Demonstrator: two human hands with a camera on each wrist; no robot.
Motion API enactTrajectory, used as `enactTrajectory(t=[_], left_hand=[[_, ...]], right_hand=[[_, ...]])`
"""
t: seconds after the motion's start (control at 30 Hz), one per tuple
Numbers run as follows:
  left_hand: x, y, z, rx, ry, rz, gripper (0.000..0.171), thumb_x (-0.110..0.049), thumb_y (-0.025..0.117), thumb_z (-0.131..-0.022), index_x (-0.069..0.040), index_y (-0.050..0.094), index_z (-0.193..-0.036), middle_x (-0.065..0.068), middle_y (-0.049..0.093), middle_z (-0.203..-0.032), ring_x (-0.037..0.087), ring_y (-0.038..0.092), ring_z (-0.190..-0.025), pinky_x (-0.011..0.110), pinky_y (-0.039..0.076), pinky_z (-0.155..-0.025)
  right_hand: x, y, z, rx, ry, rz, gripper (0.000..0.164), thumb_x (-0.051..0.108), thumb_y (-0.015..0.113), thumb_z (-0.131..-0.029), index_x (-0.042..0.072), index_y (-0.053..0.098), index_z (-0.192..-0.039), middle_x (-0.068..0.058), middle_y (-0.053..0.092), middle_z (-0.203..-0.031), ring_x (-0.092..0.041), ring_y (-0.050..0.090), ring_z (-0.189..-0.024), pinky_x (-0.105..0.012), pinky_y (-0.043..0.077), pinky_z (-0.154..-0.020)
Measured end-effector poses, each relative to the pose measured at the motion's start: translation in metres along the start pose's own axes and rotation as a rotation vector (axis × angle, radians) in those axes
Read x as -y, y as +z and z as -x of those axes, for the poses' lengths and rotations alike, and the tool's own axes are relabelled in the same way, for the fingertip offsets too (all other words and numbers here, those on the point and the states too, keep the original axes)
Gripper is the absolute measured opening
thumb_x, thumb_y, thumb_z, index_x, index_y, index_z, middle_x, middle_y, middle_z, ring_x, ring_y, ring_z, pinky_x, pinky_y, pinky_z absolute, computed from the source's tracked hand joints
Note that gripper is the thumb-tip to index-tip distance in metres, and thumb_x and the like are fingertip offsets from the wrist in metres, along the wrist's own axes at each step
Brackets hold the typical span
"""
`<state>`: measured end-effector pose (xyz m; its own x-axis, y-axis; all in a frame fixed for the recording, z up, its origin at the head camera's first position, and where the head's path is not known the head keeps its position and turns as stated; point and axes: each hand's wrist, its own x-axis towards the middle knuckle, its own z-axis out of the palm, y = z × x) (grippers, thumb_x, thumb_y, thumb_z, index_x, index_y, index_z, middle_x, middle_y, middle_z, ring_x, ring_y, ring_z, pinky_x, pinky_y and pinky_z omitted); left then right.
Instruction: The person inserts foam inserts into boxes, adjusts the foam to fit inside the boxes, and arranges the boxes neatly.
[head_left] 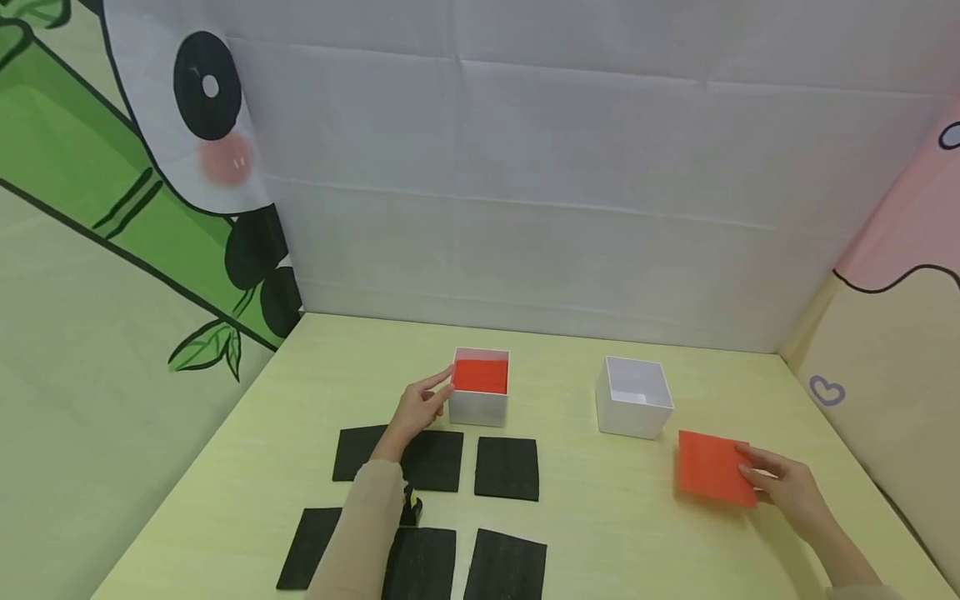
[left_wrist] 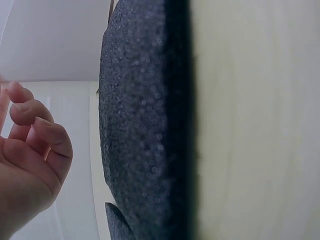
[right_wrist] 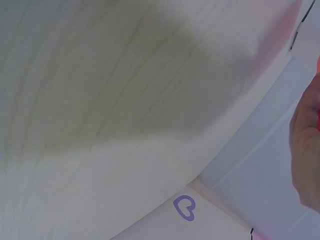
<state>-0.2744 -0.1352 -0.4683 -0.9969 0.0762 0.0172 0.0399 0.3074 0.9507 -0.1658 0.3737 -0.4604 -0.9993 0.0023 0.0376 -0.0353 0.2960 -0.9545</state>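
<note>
My left hand reaches to a white open-topped box, its index finger and thumb at the box's left rim. Inside that box lies a red-orange square piece. The left wrist view shows the other fingers of this hand loosely bent. On the right, my right hand pinches the near right edge of another red-orange square sheet, held over the table with a shadow below it. In the right wrist view only part of this hand appears, at the right border.
A second white box stands right of the first, its inside bare. Several black square pieces lie in two rows on the pale table, some partly hidden by my left arm. A small black and yellow thing shows beside the left sleeve.
</note>
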Motion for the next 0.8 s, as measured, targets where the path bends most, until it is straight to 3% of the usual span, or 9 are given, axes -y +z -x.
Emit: enactTrajectory(t=[0.3, 0.53, 0.8], left_hand=[[-0.001, -0.002, 0.005, 0.004, 0.116, 0.024, 0.048, -0.033, 0.058, -0.086, -0.018, 0.049, -0.130, 0.005, 0.043, -0.053, 0.011, 0.033, -0.043, 0.023, 0.027, -0.042], [-0.001, -0.001, 0.001, 0.000, 0.021, -0.004, 0.047, -0.028, 0.058, -0.087, -0.017, 0.047, -0.132, 0.004, 0.043, -0.054, 0.011, 0.033, -0.043, 0.022, 0.027, -0.043], [-0.001, -0.001, 0.001, 0.002, 0.001, -0.006, 0.044, -0.026, 0.057, -0.088, -0.022, 0.048, -0.131, 0.005, 0.043, -0.054, 0.013, 0.034, -0.045, 0.023, 0.027, -0.043]], right_hand=[[0.000, 0.005, 0.004, 0.151, 0.010, -0.029, 0.056, 0.000, 0.062, -0.081, 0.016, 0.045, -0.133, 0.031, 0.046, -0.105, -0.008, 0.061, -0.078, -0.027, 0.050, -0.066], [0.001, 0.012, 0.008, 0.274, 0.026, -0.084, 0.055, 0.001, 0.060, -0.083, 0.023, 0.046, -0.132, 0.028, 0.046, -0.108, -0.013, 0.061, -0.080, -0.029, 0.049, -0.070], [0.005, 0.023, 0.007, 0.365, 0.048, -0.126, 0.053, 0.001, 0.056, -0.086, 0.025, 0.045, -0.132, 0.028, 0.046, -0.111, -0.011, 0.058, -0.087, -0.028, 0.048, -0.073]])
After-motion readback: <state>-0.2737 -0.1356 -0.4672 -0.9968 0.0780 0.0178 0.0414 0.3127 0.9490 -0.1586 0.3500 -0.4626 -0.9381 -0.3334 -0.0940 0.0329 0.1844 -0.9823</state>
